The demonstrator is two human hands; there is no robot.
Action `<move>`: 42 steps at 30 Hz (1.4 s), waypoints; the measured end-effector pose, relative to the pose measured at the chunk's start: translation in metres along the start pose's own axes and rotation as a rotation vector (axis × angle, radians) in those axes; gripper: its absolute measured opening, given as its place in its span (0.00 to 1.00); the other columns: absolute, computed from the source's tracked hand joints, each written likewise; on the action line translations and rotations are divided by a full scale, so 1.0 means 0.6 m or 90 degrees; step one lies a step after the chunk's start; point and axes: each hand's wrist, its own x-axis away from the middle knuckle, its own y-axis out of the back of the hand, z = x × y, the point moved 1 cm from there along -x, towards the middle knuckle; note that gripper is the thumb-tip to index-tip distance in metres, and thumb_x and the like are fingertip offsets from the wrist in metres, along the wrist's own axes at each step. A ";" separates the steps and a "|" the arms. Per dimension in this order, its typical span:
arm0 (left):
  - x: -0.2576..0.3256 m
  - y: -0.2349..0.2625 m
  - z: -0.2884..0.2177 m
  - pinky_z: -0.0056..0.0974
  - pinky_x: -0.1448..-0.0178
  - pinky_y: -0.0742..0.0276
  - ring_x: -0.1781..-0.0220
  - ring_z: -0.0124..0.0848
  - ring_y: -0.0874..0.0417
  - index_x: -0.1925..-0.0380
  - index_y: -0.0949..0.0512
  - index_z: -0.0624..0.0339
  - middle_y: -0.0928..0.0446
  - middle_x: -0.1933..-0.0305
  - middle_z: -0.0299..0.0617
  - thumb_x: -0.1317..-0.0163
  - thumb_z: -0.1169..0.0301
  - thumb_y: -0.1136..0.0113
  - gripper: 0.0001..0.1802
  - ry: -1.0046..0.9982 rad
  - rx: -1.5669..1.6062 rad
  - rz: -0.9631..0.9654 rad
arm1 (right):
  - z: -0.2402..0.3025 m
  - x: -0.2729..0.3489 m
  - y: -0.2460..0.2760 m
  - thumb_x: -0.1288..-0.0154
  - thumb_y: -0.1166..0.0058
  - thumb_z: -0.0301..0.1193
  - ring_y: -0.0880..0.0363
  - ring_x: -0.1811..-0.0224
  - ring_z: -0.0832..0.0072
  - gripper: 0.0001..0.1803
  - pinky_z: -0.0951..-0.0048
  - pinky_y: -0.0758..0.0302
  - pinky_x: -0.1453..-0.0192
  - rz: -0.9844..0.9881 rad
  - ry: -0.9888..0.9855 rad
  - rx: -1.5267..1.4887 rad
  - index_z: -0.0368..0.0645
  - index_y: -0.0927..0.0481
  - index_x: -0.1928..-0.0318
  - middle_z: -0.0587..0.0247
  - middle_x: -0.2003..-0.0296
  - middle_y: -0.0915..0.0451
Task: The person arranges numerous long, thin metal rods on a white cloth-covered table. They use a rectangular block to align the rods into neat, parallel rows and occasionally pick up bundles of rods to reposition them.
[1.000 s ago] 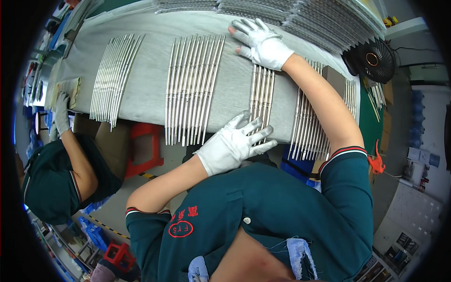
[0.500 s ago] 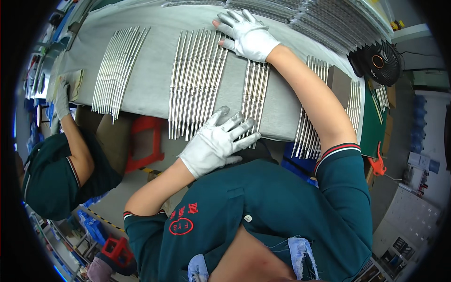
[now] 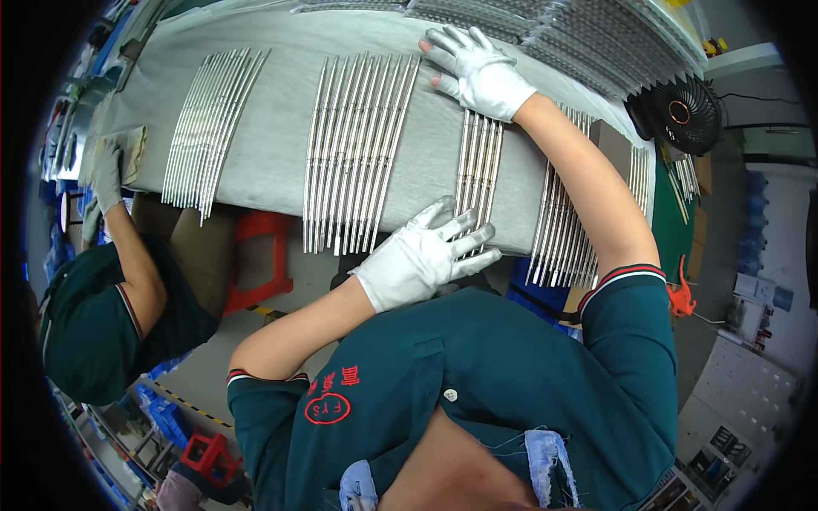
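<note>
A small group of slim, silvery metal rods [image 3: 479, 162] lies side by side on the grey-covered table. My right hand [image 3: 484, 75], in a white glove with two bare fingertips, lies over their far ends with its fingers spread. At their near ends, by the table's front edge, is my gloved left hand [image 3: 417, 262], its fingers stretched out and apart; the rods' tips are partly hidden there. Neither hand is wrapped round a rod. To the left lies a wider row of similar rods [image 3: 354, 153]. Another batch of rods [image 3: 567, 221] sits right of my hands, partly under my right forearm.
A further rod group [image 3: 209, 128] lies at the left. A dark block [image 3: 612, 149] rests on the right batch. Stacked clear trays [image 3: 588, 38] line the far side, and a black fan [image 3: 686, 115] stands at the right. A co-worker [image 3: 111, 298] sits at left near a red stool [image 3: 260, 255].
Both my hands have shifted to the right, and the small group of rods between them has slid right too, widening the gap from the row on its left.
</note>
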 end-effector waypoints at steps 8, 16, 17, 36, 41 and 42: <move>0.044 0.012 0.007 0.62 0.20 0.47 0.25 0.44 0.31 0.28 0.33 0.40 0.31 0.27 0.44 0.38 0.47 0.39 0.38 0.085 -0.017 0.006 | 0.031 -0.052 -0.015 0.24 0.60 0.57 0.46 0.21 0.54 0.36 0.47 0.53 0.18 -0.025 0.019 0.002 0.47 0.32 0.27 0.52 0.27 0.36; 0.068 0.016 0.008 0.60 0.21 0.46 0.26 0.44 0.30 0.27 0.34 0.41 0.30 0.29 0.45 0.38 0.46 0.38 0.39 0.120 -0.038 -0.006 | 0.051 -0.085 -0.025 0.25 0.58 0.57 0.43 0.22 0.53 0.36 0.49 0.51 0.19 -0.066 0.032 -0.029 0.49 0.32 0.27 0.51 0.28 0.34; 0.065 0.011 0.008 0.60 0.20 0.46 0.26 0.44 0.30 0.27 0.34 0.41 0.30 0.29 0.46 0.38 0.46 0.38 0.40 0.115 -0.036 -0.010 | 0.051 -0.081 -0.018 0.26 0.57 0.56 0.44 0.21 0.53 0.36 0.49 0.51 0.18 -0.049 0.025 -0.035 0.48 0.32 0.27 0.51 0.27 0.35; 0.165 0.042 0.051 0.62 0.22 0.44 0.28 0.51 0.30 0.29 0.33 0.45 0.30 0.29 0.50 0.53 0.34 0.32 0.52 0.325 -0.115 -0.071 | 0.080 -0.130 -0.028 0.25 0.60 0.56 0.47 0.20 0.52 0.37 0.47 0.54 0.18 -0.010 0.063 -0.099 0.48 0.37 0.24 0.49 0.24 0.40; 0.162 0.039 0.057 0.60 0.22 0.42 0.28 0.51 0.30 0.29 0.33 0.44 0.30 0.29 0.50 0.52 0.35 0.32 0.52 0.298 -0.092 -0.076 | 0.134 -0.189 -0.049 0.25 0.61 0.57 0.43 0.21 0.54 0.37 0.47 0.51 0.19 0.001 0.102 -0.072 0.49 0.33 0.26 0.51 0.25 0.37; 0.161 0.039 0.057 0.60 0.22 0.42 0.28 0.51 0.30 0.29 0.33 0.44 0.30 0.29 0.50 0.52 0.35 0.32 0.51 0.294 -0.088 -0.074 | 0.139 -0.190 -0.049 0.25 0.61 0.57 0.43 0.22 0.55 0.36 0.47 0.50 0.20 0.013 0.116 -0.058 0.49 0.33 0.26 0.51 0.26 0.36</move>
